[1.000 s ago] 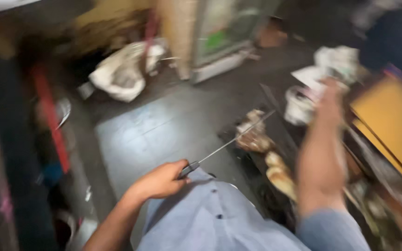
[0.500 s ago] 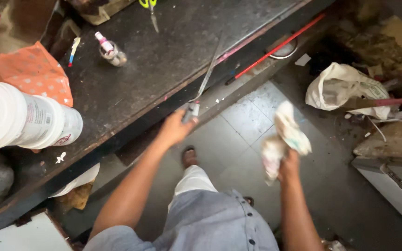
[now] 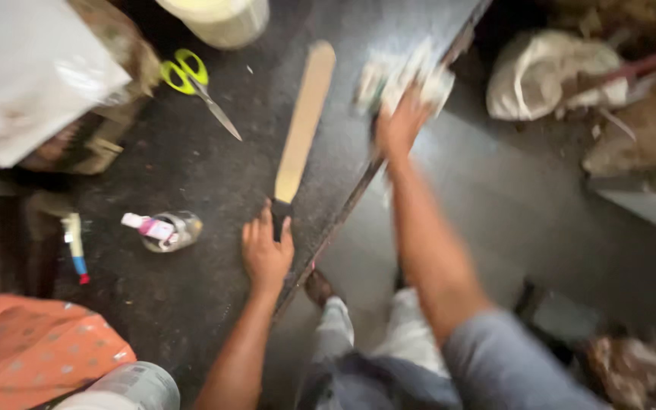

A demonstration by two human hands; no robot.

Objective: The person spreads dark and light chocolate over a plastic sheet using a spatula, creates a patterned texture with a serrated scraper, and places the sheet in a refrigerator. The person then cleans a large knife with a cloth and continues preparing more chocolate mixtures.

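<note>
L hand [image 3: 266, 250] grips knife [image 3: 301, 125] handle, blade flat on table [image 3: 191, 175], pointing away; R hand [image 3: 400, 125] clutches crumpled rag [image 3: 400, 76] by table edge.

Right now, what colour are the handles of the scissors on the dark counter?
Bright yellow-green, seen in the head view: the scissors lie at the upper left.
</note>
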